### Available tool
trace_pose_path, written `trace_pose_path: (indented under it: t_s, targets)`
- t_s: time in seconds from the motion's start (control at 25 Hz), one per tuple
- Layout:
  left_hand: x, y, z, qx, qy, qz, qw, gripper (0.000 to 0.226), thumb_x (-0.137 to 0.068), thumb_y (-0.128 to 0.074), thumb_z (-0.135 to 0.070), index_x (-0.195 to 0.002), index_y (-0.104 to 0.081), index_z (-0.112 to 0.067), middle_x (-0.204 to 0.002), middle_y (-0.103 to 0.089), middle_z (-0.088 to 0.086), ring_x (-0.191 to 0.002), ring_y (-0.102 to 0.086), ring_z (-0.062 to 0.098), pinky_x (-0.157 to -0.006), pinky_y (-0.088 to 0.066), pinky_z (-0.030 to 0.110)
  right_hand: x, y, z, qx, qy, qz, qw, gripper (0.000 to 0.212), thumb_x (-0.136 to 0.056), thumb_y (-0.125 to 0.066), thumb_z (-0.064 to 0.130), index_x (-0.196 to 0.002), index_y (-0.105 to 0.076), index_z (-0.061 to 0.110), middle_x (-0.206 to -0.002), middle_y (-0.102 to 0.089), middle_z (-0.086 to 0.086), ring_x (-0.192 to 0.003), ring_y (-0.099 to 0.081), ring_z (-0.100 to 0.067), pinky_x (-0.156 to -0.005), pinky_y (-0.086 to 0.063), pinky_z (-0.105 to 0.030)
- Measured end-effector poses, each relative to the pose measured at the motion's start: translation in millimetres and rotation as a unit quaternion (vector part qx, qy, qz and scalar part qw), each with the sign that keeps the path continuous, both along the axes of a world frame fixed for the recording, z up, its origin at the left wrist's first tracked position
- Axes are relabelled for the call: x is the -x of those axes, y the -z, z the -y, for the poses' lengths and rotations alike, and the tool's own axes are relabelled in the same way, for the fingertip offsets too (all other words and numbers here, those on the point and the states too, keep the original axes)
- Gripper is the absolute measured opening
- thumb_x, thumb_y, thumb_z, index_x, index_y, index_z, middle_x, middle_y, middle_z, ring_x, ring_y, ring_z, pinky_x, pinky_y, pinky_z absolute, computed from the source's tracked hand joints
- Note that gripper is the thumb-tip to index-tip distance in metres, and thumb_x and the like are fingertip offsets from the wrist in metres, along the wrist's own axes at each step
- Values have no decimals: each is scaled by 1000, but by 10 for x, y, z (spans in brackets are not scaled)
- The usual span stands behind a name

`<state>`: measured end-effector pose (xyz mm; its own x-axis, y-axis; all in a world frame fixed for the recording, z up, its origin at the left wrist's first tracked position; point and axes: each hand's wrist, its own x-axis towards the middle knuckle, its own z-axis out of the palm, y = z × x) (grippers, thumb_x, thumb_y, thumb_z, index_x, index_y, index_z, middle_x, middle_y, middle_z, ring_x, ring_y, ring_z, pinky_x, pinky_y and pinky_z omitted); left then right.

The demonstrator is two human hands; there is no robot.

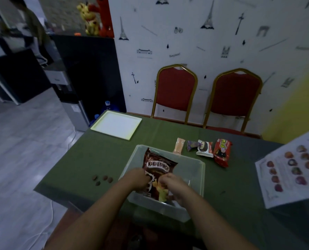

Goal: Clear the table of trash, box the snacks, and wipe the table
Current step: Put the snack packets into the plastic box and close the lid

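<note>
Both hands, left (139,179) and right (171,184), pinch the lower half of the Koko Krunch bag (158,170), which stands tilted inside the clear plastic box (197,170) on the green tabletop (99,156). The bag looks light, crinkly and slippery, its contents likely crushable, so holding it by the edges seems wiser than squeezing the middle. Four small wrapped snacks (204,150) lie just beyond the box

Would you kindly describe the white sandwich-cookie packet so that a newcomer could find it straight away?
Start at the clear plastic box on the green table; just beyond its far right corner lies a row of four small snacks. The white cookie packet is third from the left, between a purple wrapper and a red packet, and is the only white one.
</note>
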<state>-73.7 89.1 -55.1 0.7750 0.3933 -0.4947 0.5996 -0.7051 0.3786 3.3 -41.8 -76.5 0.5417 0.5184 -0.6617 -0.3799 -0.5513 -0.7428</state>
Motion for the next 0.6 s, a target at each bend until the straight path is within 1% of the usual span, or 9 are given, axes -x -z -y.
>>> trace_pose_path:
  t_s: [0.08,0.16,0.24,0.28,0.36,0.4,0.44,0.52,0.6]
  targets:
    - [-66,0,28,-25,-1,-1,1000,27,-94,-48,-25,-108,-63,-8,-116,-65,15,-105,-61,28,-90,-47,35,-36,79,-95,28,-20,29,999,12,-89,-55,25,-92,-60,15,-98,-61,-6,-88,-58,-22,-79,-50,-35]
    - [-135,22,49,-63,9,27,998,26,-94,-49,-26,-112,-61,-11,-120,-60,13,-109,-57,28,-96,-45,37,-98,168,-169,48,-31,59,997,17,-86,-56,28,-98,-61,18,-105,-61,-7,-91,-59,-22,-83,-53,-39]
    - [-197,118,40,-47,29,48,997,30,-95,-47,-24,-120,-57,-11,-127,-55,12,-111,-55,28,-96,-43,37,-140,221,-207,56,-51,70,995,20,-88,-53,25,-104,-61,16,-103,-60,-5,-89,-58,-21,-81,-53,-39]
    - [-238,204,19,-35,46,36,998,31,-95,-47,-22,-122,-56,-10,-130,-54,12,-112,-55,28,-96,-44,37,-142,239,-215,57,-61,68,994,21,-90,-52,23,-106,-61,13,-98,-60,-4,-85,-56,-20,-79,-52,-39]
    - [-281,351,-16,-10,67,-29,997,33,-94,-48,-20,-125,-56,-10,-132,-54,13,-112,-57,27,-96,-46,38,-112,312,-222,43,-100,50,993,22,-93,-49,18,-111,-62,13,-90,-61,-3,-80,-54,-18,-74,-49,-33]
    - [-284,404,-27,4,77,-67,995,34,-94,-49,-19,-127,-56,-12,-134,-54,14,-113,-57,28,-97,-47,39,-87,333,-229,36,-119,40,991,24,-93,-49,17,-113,-62,16,-91,-64,-2,-80,-57,-18,-72,-49,-31]
    - [-283,452,-40,12,94,-102,990,36,-94,-48,-18,-129,-54,-13,-137,-52,15,-117,-55,29,-99,-46,41,-70,348,-232,43,-137,43,989,25,-89,-51,17,-112,-62,17,-95,-67,-5,-85,-61,-21,-75,-52,-33]
    - [-274,505,-55,8,128,-152,980,43,-96,-45,-22,-138,-45,-14,-146,-44,15,-128,-48,29,-105,-40,42,-82,431,-252,67,-172,62,981,33,-79,-56,17,-111,-63,11,-106,-68,-13,-100,-64,-29,-89,-54,-44]
    - [-273,530,-61,7,126,-166,978,44,-96,-44,-24,-139,-44,-13,-147,-43,14,-129,-47,28,-103,-39,39,-97,416,-228,72,-168,63,981,27,-82,-57,16,-107,-62,9,-106,-66,-12,-96,-62,-25,-83,-51,-38]
